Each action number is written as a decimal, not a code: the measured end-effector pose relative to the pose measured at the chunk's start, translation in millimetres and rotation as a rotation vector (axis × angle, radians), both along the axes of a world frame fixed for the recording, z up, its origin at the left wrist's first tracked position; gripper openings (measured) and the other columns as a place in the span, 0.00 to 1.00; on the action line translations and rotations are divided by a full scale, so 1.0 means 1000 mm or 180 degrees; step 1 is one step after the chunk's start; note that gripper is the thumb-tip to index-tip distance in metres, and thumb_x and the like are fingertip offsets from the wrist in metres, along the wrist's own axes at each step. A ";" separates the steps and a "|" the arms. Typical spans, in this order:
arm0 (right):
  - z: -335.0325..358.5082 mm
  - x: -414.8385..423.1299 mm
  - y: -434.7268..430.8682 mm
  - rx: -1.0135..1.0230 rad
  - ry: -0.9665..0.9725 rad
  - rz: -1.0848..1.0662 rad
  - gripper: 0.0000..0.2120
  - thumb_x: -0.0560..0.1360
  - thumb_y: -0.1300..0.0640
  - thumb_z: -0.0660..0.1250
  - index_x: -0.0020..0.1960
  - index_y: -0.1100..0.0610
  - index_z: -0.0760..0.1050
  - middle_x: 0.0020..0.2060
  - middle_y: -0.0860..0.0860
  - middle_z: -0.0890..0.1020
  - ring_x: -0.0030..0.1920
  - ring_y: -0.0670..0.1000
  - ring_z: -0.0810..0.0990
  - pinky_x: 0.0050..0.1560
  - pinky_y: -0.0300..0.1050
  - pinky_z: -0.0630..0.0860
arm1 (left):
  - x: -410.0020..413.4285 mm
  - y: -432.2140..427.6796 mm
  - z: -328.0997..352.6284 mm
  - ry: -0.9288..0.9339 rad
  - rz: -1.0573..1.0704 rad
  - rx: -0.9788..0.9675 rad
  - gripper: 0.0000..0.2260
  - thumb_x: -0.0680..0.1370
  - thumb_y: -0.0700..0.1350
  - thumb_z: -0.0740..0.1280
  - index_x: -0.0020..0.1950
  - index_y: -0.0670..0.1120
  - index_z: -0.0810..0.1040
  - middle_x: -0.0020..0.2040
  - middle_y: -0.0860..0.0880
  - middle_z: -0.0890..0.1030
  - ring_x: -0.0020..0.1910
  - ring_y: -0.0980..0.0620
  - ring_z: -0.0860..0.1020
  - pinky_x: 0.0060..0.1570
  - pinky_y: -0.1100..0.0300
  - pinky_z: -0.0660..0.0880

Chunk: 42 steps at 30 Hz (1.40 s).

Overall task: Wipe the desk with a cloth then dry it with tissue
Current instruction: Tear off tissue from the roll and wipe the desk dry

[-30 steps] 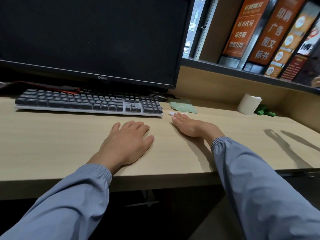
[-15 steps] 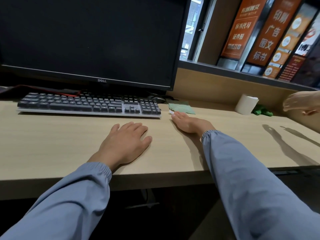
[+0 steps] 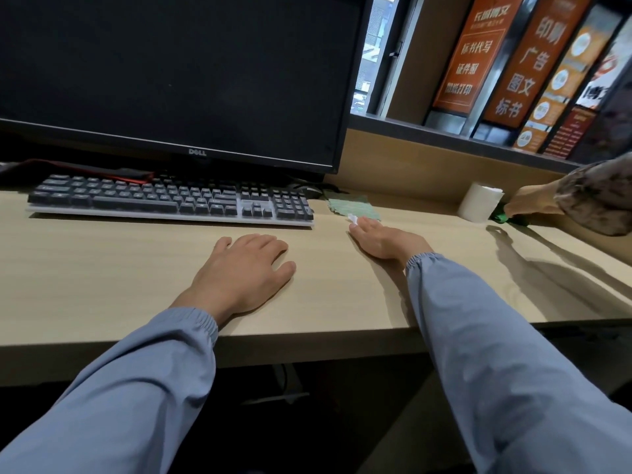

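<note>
Because the cloth must be picked up before any wiping starts, what counts is where it lies from the two hands. At the left of the frame a dark keyboard (image 3: 171, 200) sits under a black Dell monitor (image 3: 171, 73) on the light wooden desk (image 3: 102, 268). Near the middle, the left hand (image 3: 244, 271) rests palm down, fingers straight and close together, holding nothing. It is well short of the cloth.

Further right, the pale green cloth (image 3: 354, 206) lies flat at the back of the desk, just right of the keyboard's number pad, its longer side running roughly across the frame. The right hand (image 3: 386, 242) lies flat just below it, fingers straight, together and empty, pointing up-left at the cloth's near edge. Only a small white scrap (image 3: 353, 218) sits at the fingertips. This hand is plainly nearer, and a short forward slide should reach the cloth.

Toward the right edge, a white tissue roll (image 3: 480, 206) stands upright against the back panel, well apart from both hands. Another person's hand (image 3: 533, 201) reaches in beside it, touching a dark green object (image 3: 501, 217) I cannot identify. It may crowd a later reach for tissue.
</note>
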State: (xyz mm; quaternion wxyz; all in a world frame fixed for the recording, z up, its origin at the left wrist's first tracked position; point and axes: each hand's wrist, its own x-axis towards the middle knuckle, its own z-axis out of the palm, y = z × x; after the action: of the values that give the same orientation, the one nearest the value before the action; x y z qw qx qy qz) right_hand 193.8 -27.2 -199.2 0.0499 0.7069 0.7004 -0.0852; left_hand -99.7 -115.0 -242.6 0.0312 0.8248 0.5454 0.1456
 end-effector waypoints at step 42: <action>0.003 0.026 -0.024 0.0523 0.0042 0.0442 0.24 0.88 0.53 0.45 0.82 0.41 0.59 0.80 0.50 0.65 0.76 0.60 0.67 0.70 0.52 0.64 | 0.003 -0.003 -0.001 0.0017 0.0051 0.0001 0.27 0.85 0.63 0.47 0.81 0.56 0.63 0.81 0.56 0.63 0.79 0.54 0.60 0.79 0.43 0.54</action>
State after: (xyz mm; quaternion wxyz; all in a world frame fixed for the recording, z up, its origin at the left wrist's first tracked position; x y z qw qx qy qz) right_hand 219.9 -51.3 -196.4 -0.0070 0.6579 0.7526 -0.0285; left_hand -97.1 -117.9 -244.0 0.0285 0.8208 0.5521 0.1437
